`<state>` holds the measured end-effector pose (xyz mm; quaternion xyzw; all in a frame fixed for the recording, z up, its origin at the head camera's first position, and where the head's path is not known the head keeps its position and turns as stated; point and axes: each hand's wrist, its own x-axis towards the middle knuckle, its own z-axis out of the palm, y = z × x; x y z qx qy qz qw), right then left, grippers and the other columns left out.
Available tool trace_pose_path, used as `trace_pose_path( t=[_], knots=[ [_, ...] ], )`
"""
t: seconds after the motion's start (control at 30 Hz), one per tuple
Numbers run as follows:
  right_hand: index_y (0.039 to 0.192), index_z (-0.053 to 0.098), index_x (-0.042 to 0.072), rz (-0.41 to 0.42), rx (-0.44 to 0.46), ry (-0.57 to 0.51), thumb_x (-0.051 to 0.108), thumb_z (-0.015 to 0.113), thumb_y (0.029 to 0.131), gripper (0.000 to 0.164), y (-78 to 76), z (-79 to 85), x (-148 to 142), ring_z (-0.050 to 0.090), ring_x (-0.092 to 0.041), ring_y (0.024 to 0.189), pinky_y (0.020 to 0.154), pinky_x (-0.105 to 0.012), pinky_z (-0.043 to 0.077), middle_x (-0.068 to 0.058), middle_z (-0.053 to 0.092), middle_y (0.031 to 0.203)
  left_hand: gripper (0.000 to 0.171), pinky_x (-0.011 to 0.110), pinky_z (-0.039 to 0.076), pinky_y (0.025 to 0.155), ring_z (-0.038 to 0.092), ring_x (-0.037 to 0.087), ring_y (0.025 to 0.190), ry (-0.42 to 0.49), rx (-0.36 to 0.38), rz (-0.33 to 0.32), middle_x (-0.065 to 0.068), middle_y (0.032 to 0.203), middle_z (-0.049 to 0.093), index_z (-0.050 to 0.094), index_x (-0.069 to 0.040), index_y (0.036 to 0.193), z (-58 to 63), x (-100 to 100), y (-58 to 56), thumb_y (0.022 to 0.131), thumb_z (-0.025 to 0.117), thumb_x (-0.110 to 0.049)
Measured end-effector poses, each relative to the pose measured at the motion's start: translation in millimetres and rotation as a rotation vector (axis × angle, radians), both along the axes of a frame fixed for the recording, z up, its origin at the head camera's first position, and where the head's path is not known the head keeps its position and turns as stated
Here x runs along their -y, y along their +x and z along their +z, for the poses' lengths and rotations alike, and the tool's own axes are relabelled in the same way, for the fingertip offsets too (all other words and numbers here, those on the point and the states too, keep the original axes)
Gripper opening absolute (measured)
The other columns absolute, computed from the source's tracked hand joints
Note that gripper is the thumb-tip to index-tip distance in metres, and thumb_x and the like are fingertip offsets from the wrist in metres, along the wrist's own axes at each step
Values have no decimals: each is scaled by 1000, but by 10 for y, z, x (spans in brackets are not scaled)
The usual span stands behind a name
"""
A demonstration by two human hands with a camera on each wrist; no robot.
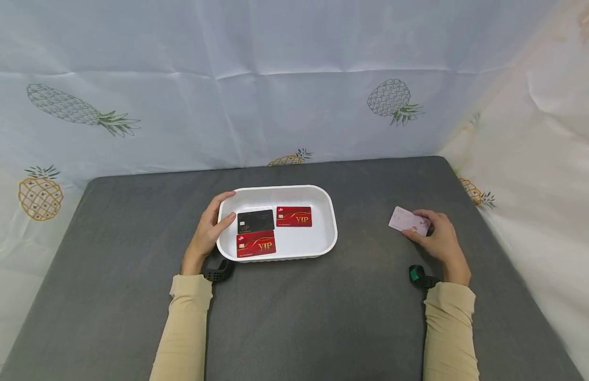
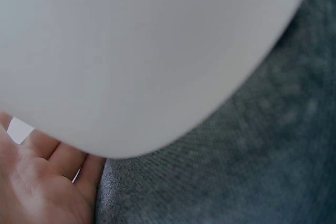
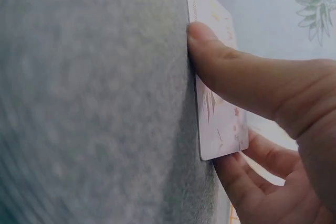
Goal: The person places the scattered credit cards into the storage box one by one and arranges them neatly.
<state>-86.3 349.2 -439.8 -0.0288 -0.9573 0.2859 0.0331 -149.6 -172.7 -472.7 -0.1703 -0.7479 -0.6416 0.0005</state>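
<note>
A white plastic tray (image 1: 299, 248) stands on the grey table, its wall (image 2: 136, 77) filling much of the left wrist view. My left hand (image 1: 210, 227) grips its left end, thumb over the rim and the other fingers along the outside. Inside lie a black VIP card (image 1: 255, 221), a red VIP card (image 1: 294, 217) to its right and another red VIP card (image 1: 256, 244) just below the black one. Off to the right, my right hand (image 1: 437, 233) holds a pale pink card (image 1: 406, 220) by its edges, close to the tabletop. The thumb (image 3: 226, 61) lies along one long edge.
The grey cloth-covered table (image 1: 318, 317) reaches to a pale curtain (image 1: 275, 116) with pineapple prints at the back and sides. A dark strap (image 1: 220, 271) sits at the left wrist, another strap (image 1: 423, 277) at the right.
</note>
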Motion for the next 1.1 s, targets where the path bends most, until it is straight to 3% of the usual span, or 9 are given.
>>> trace_pose_path(
  t=[0.3, 0.53, 0.63, 0.93, 1.1],
  knots=[
    [138, 56, -6, 14, 53, -2, 22, 81, 89, 62, 8, 48, 25, 53, -29, 95, 70, -20, 39, -29, 55, 118, 54, 13, 48, 90, 54, 4, 116, -9, 5, 1, 28, 147, 46, 41, 0, 151, -6, 3, -4, 98, 54, -3],
    [143, 52, -9, 17, 123, -8, 27, 82, 88, 72, 1, 70, 31, 50, -35, 101, 77, -36, 41, -33, 53, 127, 54, 12, 48, 91, 54, 6, 117, -3, 6, 0, 28, 147, 46, 41, 1, 150, 3, 5, -4, 98, 54, -4],
    [142, 53, -9, 20, 138, -7, 29, 82, 88, 72, -1, 77, 37, 49, -33, 101, 78, -35, 41, -33, 54, 129, 54, 13, 49, 91, 55, 6, 116, -1, 8, 2, 28, 146, 46, 41, 1, 150, 1, 9, -3, 98, 54, -4],
    [134, 62, -7, 35, 56, 12, 29, 81, 88, 61, 16, 73, 37, 50, -28, 96, 74, -30, 39, -29, 61, 120, 54, 17, 51, 89, 57, 8, 115, 26, 3, -12, 32, 145, 47, 39, 3, 151, -7, 11, 5, 98, 52, -2],
    [133, 64, -5, 42, -7, -39, 27, 83, 87, 59, 22, 126, 71, 47, -19, 93, 73, -17, 37, -26, 62, 120, 54, 14, 49, 91, 55, 9, 117, 19, 1, -9, 31, 146, 46, 39, 3, 151, -3, 1, 1, 98, 53, -2]
  ],
)
